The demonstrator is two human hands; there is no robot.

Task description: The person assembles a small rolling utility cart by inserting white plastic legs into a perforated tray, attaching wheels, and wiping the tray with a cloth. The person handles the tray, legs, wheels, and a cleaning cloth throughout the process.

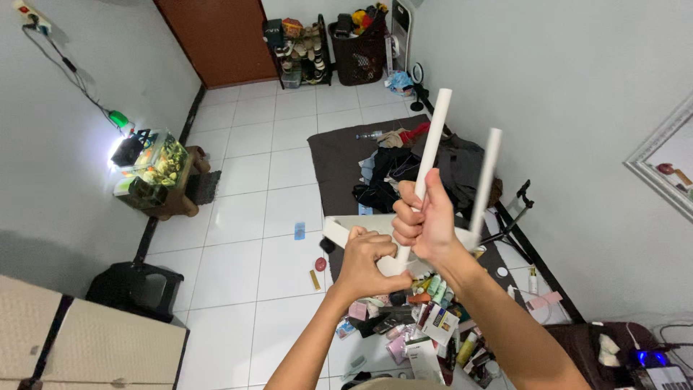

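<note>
1. The person is holding a small white stool (404, 238) upside down in mid-air, above the dark mat (336, 162) on the tiled floor (245, 217); its white legs are pointing up and away from the camera.

2. The right hand (426, 220) is wrapping fully around the nearer leg (429, 155), low down, just above where it meets the seat. The fingers are clamped on the tube.

3. The left hand (368, 263) is closing around the base of that same leg, at the underside of the seat, just below the right hand. The two hands are nearly touching.

4. A second leg (485, 180) is standing free just right of the gripped one, untouched.

5. Judging by the grips, the step in hand is working this one leg at its joint with the seat. I cannot tell whether it is being tightened or loosened.

6. The next move is calling for one hand to steady the seat while the other is turning or pressing the leg along its own axis, keeping it straight.

7. Below the stool, a clutter of bottles and boxes (426, 325) is lying on the floor.
</note>
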